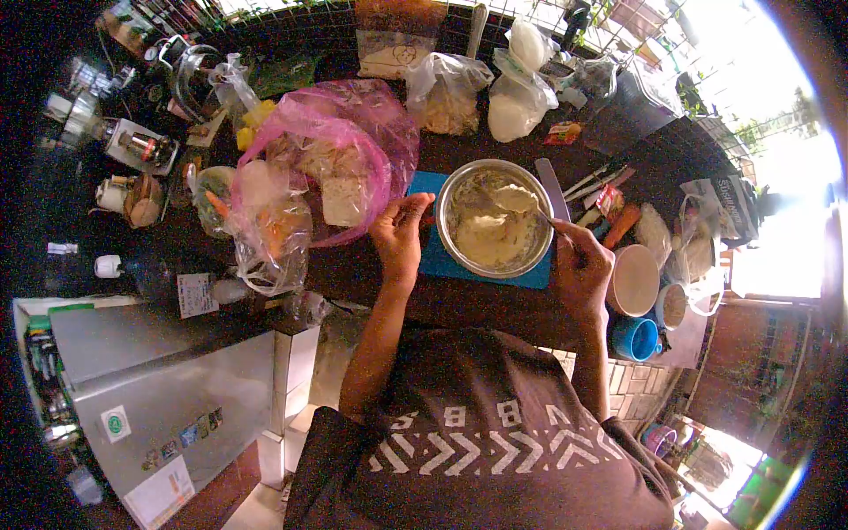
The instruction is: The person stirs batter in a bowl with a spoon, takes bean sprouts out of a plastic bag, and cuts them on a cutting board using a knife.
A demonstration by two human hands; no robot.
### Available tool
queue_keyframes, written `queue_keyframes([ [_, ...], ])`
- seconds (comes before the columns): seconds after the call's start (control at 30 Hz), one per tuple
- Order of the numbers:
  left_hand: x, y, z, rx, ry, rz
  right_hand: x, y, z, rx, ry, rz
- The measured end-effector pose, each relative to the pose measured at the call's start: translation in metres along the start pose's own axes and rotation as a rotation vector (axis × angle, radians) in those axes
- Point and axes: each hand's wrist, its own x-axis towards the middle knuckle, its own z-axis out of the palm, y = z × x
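Observation:
A round metal bowl (446, 238) with a pale, thick batter (488, 235) in it sits on a blue mat (433, 263). My right hand (583, 261) is closed around the handle of a spoon (541, 212), whose batter-covered head is in the bowl. Just left of the bowl is my left hand (402, 237), its fingers stretched toward the rim with a small gap and nothing visible in them. Beside that hand, a pink plastic bag (375, 115) lies open around pale blocks that look like tofu (344, 199).
Clear bags of food (448, 97) line the back. To the right are a purple-handled utensil (549, 177), a carrot (624, 225), a beige bowl (634, 281) and a blue cup (635, 338). A clear bag with orange shreds (281, 234) lies at left, above a fridge (185, 389).

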Motion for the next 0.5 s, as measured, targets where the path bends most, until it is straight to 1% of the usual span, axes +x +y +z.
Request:
queue_keyframes([
  [0.13,-0.002,0.009,0.006,-0.105,0.063,-0.069,0.001,0.005,0.0,0.065,0.065,-0.056],
  [0.2,-0.001,0.003,-0.001,0.053,-0.001,0.004,0.0,0.005,-0.001,0.034,0.039,-0.035],
  [0.23,-0.001,0.0,-0.005,0.052,-0.001,0.005,0.0,0.005,-0.001,0.005,0.01,-0.013],
  [0.27,-0.003,0.005,-0.006,0.128,-0.013,-0.021,-0.001,0.008,0.0,0.006,0.008,-0.014],
  [0.3,-0.004,0.008,-0.007,0.205,-0.024,-0.046,-0.001,0.012,0.003,-0.056,0.006,-0.054],
  [0.33,-0.004,0.007,-0.008,0.205,-0.021,-0.046,-0.001,0.015,0.004,-0.121,0.005,-0.093],
  [0.37,-0.004,0.008,-0.008,0.193,0.005,-0.012,-0.001,0.014,0.004,-0.12,0.003,-0.094],
  [0.43,-0.002,0.009,-0.005,0.18,0.03,0.024,0.0,0.012,0.003,-0.229,-0.058,-0.178],
  [0.5,-0.002,0.018,0.001,0.013,0.105,-0.043,0.002,0.013,0.003,-0.262,-0.094,-0.194],
])
